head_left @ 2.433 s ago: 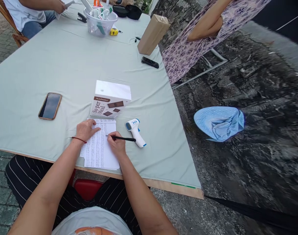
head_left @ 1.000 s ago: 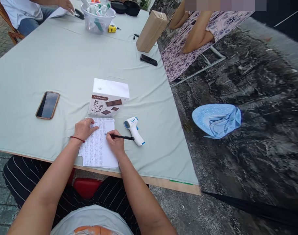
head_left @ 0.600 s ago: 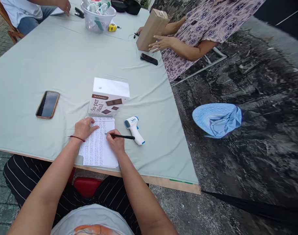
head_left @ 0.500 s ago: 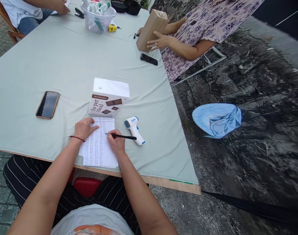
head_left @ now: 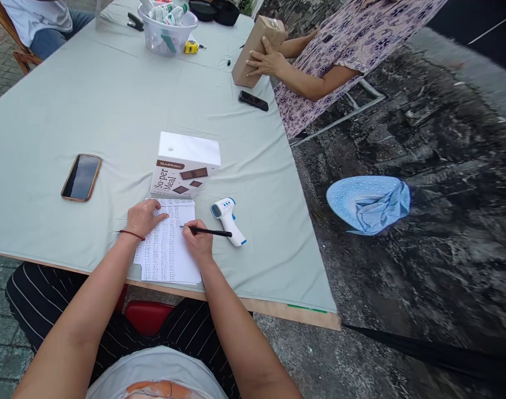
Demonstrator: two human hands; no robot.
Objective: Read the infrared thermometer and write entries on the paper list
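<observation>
My right hand (head_left: pixel 198 241) is closed round a black pen (head_left: pixel 214 231), its tip at the written sheet of paper (head_left: pixel 167 255). Rows of small handwriting cover much of that sheet, which lies at the table's near edge. On the sheet's upper left rests my left hand (head_left: pixel 143 218), open, thumb apart from the fingers and a red cord at the wrist. Just beyond the paper stands a white "Super Meal" box (head_left: pixel 186 164). A white and blue infrared thermometer (head_left: pixel 229 221) lies to the right of my right hand.
A phone (head_left: pixel 81 177) lies on the cloth-covered table (head_left: pixel 123 111) at left. Farther back are a plastic basin (head_left: pixel 169 41) of bottles, a yellow tape measure (head_left: pixel 190 47) and a black device (head_left: pixel 253 101). Another person's hands hold a cardboard box (head_left: pixel 249 61). A blue hat (head_left: pixel 369 204) sits at right.
My hands, the pen and the paper look unmoved. The other person's near hand has shifted up on the cardboard box. The hand at the far left has left the view.
</observation>
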